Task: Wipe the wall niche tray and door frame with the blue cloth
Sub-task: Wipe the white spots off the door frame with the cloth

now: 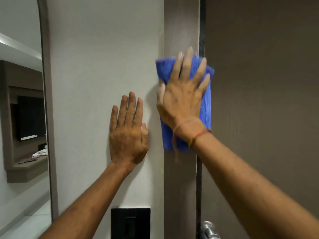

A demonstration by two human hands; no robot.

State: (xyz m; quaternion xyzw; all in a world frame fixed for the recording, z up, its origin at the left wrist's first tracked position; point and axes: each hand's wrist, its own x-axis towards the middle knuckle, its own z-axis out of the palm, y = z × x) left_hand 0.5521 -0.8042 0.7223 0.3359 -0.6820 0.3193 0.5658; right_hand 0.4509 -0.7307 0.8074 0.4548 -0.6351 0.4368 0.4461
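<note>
Right hand [183,99] spread flat, pressing cloth [205,104] on frame [179,183]; frame runs 12–6; left hand [128,135] flat at 9.

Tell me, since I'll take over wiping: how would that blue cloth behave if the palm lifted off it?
Probably floppy: the blue cloth drapes flat against the door frame under the right hand. Likely light, with a ribbed weave that should grip. It would probably slide down once released.
</note>
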